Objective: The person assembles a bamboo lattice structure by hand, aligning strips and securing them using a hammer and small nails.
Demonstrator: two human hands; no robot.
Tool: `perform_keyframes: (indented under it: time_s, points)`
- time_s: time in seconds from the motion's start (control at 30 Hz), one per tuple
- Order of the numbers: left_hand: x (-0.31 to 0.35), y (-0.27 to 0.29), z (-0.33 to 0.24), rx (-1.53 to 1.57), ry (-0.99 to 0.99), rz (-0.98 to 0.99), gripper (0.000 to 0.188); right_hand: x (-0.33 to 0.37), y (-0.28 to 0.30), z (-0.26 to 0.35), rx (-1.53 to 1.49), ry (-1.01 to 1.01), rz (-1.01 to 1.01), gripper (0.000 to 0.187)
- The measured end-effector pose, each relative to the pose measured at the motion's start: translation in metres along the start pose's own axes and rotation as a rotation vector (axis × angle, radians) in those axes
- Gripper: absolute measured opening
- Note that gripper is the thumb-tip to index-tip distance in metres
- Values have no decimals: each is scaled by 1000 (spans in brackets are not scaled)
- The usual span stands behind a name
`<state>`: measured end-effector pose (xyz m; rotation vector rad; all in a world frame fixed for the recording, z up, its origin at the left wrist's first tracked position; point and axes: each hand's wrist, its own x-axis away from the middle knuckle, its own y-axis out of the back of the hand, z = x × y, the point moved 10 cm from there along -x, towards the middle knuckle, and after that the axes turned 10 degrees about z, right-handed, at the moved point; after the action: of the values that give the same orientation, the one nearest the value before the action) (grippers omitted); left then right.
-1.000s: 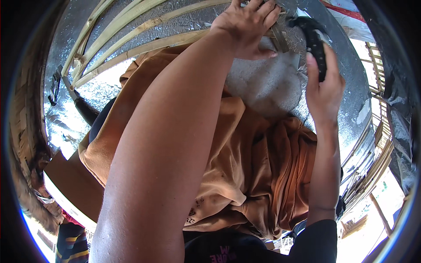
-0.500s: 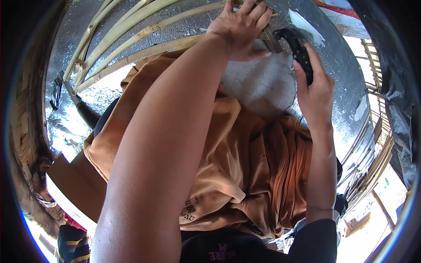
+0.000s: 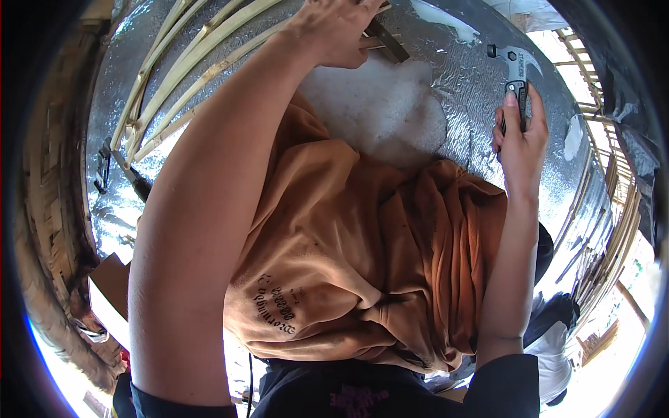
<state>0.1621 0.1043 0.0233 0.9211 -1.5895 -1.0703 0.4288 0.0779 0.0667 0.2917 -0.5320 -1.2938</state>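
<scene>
My right hand is closed round the black handle of a small claw hammer, with its silver head turned up and away from me. At the top edge my left hand has its fingers curled over a dark flat bar. Part of those fingers is cut off by the picture's edge. Thin bamboo strips fan out to the left, beneath and beyond my left forearm. The hammer is well apart from the bar. A whitish pad lies between my two hands, close to the bar.
Brown cloth covers my lap. Shiny silver sheeting spreads under the strips. A dark-handled tool lies at the left, beside a small black object. A cardboard box stands lower left. Bundled bamboo leans at the right.
The hammer has swung right, away from the bar, and its head shows plainly now. My left hand has shifted up and left with the bar.
</scene>
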Motion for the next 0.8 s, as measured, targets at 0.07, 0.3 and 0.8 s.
perform_keyframes:
  time_s: [0.07, 0.3, 0.8]
  points:
    - [2, 13, -1, 33, -18, -26, 78, -3, 0, -2, 29, 9, -3, 37]
    - [11, 58, -2, 101, -19, -233, 74, -5, -9, 1, 81, 83, 9, 36]
    - [55, 125, 21, 486, 236, -55, 72, 5, -62, 21, 151, 195, 205, 36]
